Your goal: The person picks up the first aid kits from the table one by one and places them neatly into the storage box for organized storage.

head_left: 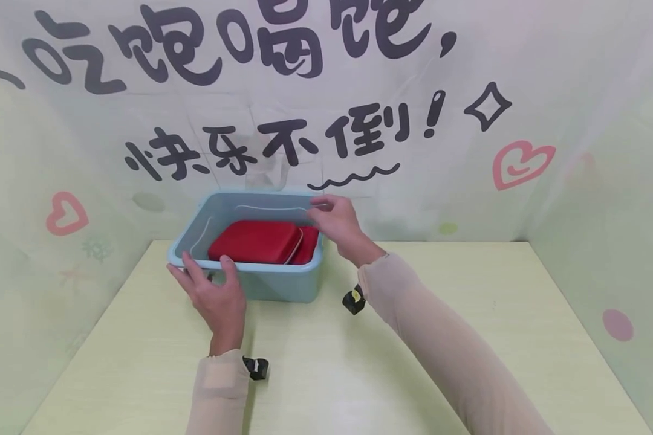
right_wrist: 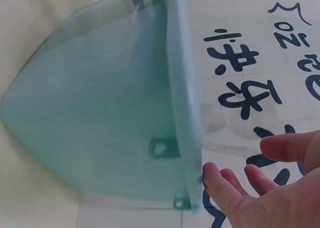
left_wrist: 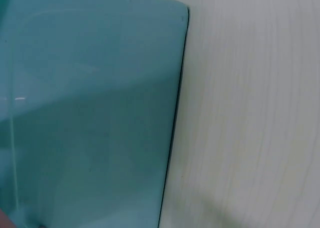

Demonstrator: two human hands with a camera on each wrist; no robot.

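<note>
A light blue plastic bin (head_left: 283,284) stands toward the back of the table, left of centre. Inside it lies a red case (head_left: 256,241) with a pale seam along its edge, and another red item (head_left: 306,246) shows beside it. My left hand (head_left: 217,299) grips the front rim near the left corner, fingers on both sides of it. At the back right corner, my right hand (head_left: 337,223) has its fingertips right at the rim, fingers loosely bent. In the right wrist view, those fingers (right_wrist: 220,185) lie beside the rim's outer edge. The left wrist view is mostly bin wall (left_wrist: 100,113).
The pale wood-look table (head_left: 441,290) runs out to both sides of the bin. Close behind stands a printed backdrop (head_left: 392,199) with dark lettering, and similar panels flank the table. Small black devices (head_left: 354,300) are worn at both wrists.
</note>
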